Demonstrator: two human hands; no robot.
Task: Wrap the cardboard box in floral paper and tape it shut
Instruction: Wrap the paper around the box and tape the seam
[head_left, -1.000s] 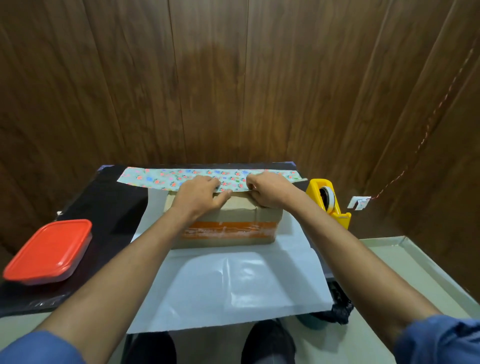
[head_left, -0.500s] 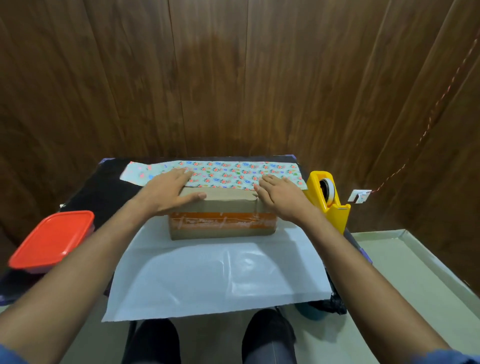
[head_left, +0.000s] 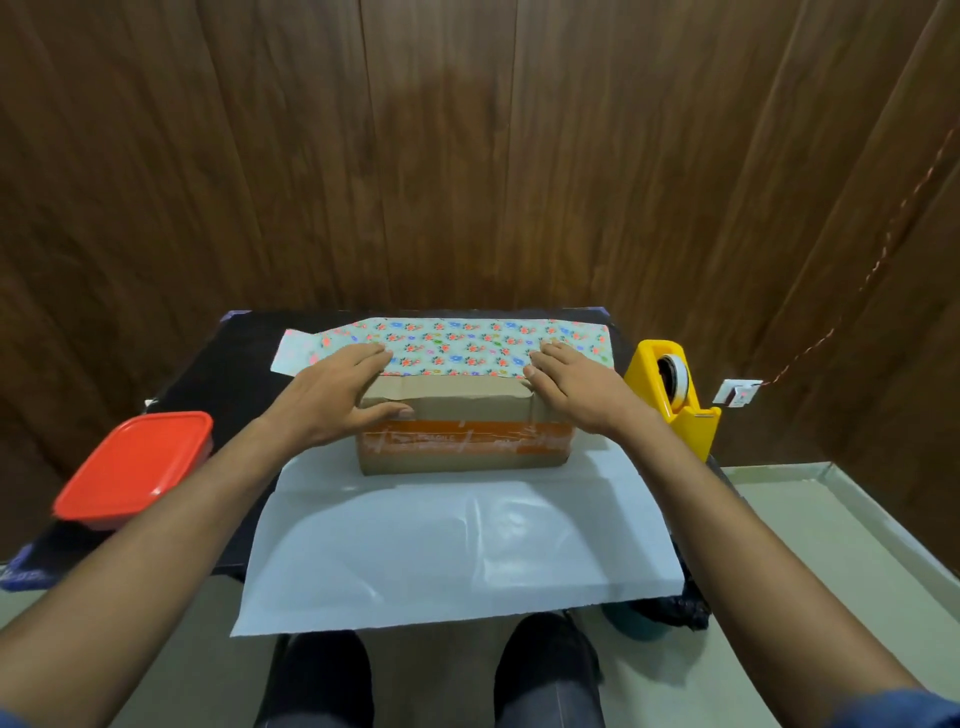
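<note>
A brown cardboard box (head_left: 462, 447) with an orange tape band lies in the middle of the black table. The floral paper (head_left: 457, 347) is folded from behind over the box's top, printed side up; its white underside spreads toward me in front of the box. My left hand (head_left: 332, 397) lies flat on the box's left end, fingers on the paper's edge, thumb along the front top edge. My right hand (head_left: 576, 387) presses flat on the right end, fingertips on the floral flap.
A yellow tape dispenser (head_left: 672, 395) stands just right of the box. A container with a red lid (head_left: 135, 467) sits at the table's left front. Wooden wall panels rise behind the black table (head_left: 218, 364). My knees show below the paper's overhanging edge.
Both hands went from pinching the floral edge together at the box's middle to lying flat and apart at its two ends. The floral flap now lies wider over the top.
</note>
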